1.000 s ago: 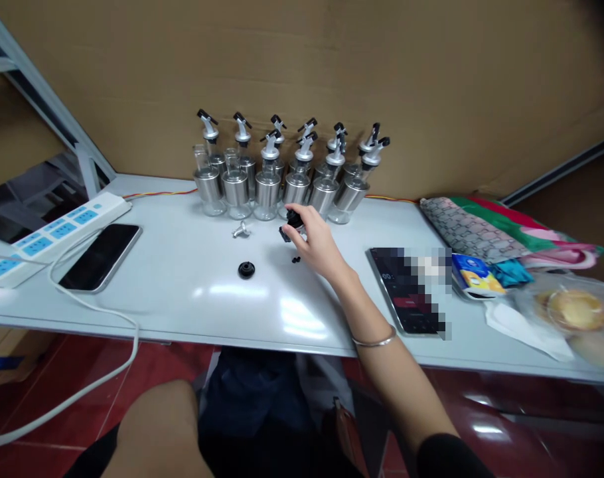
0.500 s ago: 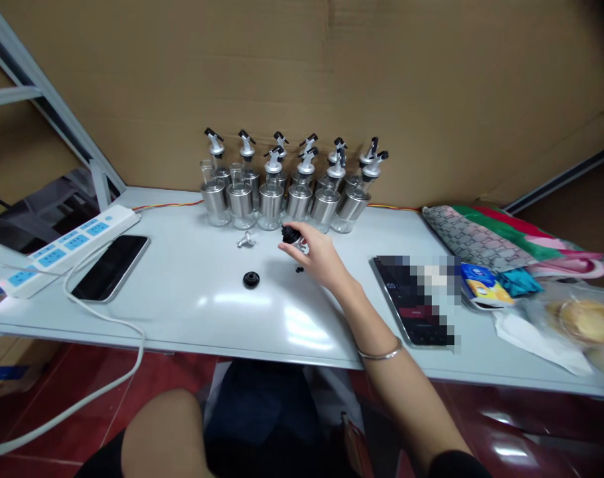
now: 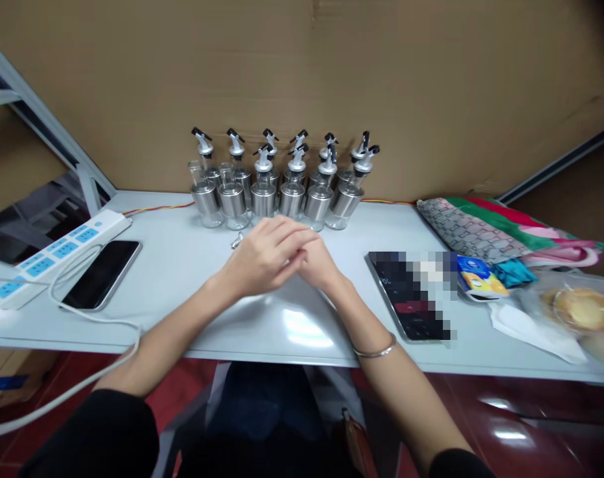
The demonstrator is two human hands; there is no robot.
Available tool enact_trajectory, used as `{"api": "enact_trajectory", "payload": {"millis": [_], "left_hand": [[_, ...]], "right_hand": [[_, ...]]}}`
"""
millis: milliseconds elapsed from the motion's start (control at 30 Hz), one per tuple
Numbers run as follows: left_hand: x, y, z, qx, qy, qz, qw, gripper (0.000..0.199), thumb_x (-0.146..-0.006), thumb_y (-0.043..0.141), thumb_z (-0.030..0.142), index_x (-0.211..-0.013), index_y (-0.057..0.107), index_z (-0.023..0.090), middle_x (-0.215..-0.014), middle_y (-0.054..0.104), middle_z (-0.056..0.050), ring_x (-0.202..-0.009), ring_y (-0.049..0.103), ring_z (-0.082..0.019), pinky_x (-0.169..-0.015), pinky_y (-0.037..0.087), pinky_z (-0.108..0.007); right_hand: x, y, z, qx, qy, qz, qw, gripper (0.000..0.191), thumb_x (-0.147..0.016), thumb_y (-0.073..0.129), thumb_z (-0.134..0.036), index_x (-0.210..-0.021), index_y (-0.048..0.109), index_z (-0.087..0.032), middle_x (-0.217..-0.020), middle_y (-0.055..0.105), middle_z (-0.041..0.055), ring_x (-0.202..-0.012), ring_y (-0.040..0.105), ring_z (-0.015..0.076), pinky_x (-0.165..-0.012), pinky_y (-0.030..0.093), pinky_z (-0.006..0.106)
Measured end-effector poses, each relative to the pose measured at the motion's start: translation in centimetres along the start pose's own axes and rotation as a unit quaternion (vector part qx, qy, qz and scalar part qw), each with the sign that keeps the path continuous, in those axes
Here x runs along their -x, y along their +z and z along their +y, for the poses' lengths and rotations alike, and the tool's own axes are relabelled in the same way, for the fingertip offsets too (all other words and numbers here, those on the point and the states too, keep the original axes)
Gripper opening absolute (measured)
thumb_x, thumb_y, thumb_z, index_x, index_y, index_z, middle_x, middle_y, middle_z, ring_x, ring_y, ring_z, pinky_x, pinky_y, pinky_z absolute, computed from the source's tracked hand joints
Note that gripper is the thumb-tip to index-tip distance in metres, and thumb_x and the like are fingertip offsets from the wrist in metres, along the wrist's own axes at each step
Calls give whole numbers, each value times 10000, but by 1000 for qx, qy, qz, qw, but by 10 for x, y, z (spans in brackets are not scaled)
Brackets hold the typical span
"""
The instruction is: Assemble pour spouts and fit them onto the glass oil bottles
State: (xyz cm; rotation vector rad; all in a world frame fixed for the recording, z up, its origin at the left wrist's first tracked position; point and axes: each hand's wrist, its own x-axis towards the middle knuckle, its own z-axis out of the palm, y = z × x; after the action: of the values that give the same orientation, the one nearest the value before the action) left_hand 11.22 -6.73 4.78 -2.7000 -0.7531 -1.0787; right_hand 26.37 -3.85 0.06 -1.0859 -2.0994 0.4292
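Note:
My left hand (image 3: 268,257) is bent over my right hand (image 3: 322,260), and the two meet above the middle of the table. Curled fingers on both hands hide what lies between them. A moment ago my right hand held a black ribbed pourer stopper, now out of sight. Just left of my left hand, a small silver spout piece (image 3: 237,240) lies on the table, partly covered. Behind the hands stand two rows of glass bottles with steel sleeves (image 3: 233,199). Most carry silver pourers with black levers (image 3: 298,158); two in the front row have bare glass necks (image 3: 194,172).
At left, a white power strip (image 3: 58,255) and a phone (image 3: 103,273) lie on the table (image 3: 182,249), with a white cable. To the right are another phone (image 3: 406,299), a tissue pack (image 3: 481,275), a patterned cloth (image 3: 474,232) and wrapped bread (image 3: 583,309). Cardboard stands behind.
My left hand has come in from the left and closed over my right hand. The black disc-shaped part and small black bits on the table are now covered. The view has shifted slightly.

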Motion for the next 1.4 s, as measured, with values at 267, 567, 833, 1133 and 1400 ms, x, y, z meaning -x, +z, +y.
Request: {"api": "enact_trajectory", "payload": {"millis": [267, 567, 833, 1133, 1400], "left_hand": [[24, 24, -52, 9, 70, -47, 996, 396, -911, 437, 312, -1268, 457, 144, -1242, 577, -172, -1094, 562, -256, -882, 478, -415], [48, 16, -54, 39, 12, 40, 998, 465, -832, 523, 127, -1284, 444, 198, -1054, 642, -108, -970, 620, -218, -799, 538, -371], [51, 20, -58, -1, -19, 99, 995, 315, -838, 561, 136, -1147, 517, 185, -969, 673, -75, -876, 647, -184, -744, 512, -317], [46, 11, -56, -106, -8, 95, 990, 154, -821, 568, 166, -973, 544, 169, -794, 714, -18, -654, 628, -154, -712, 385, -337], [42, 8, -63, -145, 13, 62, 987, 55, -856, 500, 206, -864, 543, 172, -609, 629, 35, -587, 526, -144, -686, 260, -327]], "right_hand": [[-1, 2, 0, -42, 32, -7, 999, 173, -795, 553, -338, -747, 545, -171, -591, 543, -12, -513, 467, 116, -531, 349, 244], [0, 4, -14, -276, 92, 25, 956, 283, -771, 661, -398, -872, 478, -207, -635, 507, -64, -568, 494, 97, -565, 389, 231], [0, 6, -15, -336, 118, 19, 934, 233, -840, 595, -388, -944, 567, -181, -717, 649, 8, -690, 621, 144, -637, 437, 276], [0, 8, -20, -350, 135, 52, 926, 249, -799, 648, -417, -863, 580, -186, -677, 659, 6, -640, 608, 142, -584, 418, 271], [3, 9, -15, -231, 68, 92, 966, 136, -841, 616, -327, -886, 607, -199, -859, 696, 38, -787, 641, 163, -727, 489, 307]]}}
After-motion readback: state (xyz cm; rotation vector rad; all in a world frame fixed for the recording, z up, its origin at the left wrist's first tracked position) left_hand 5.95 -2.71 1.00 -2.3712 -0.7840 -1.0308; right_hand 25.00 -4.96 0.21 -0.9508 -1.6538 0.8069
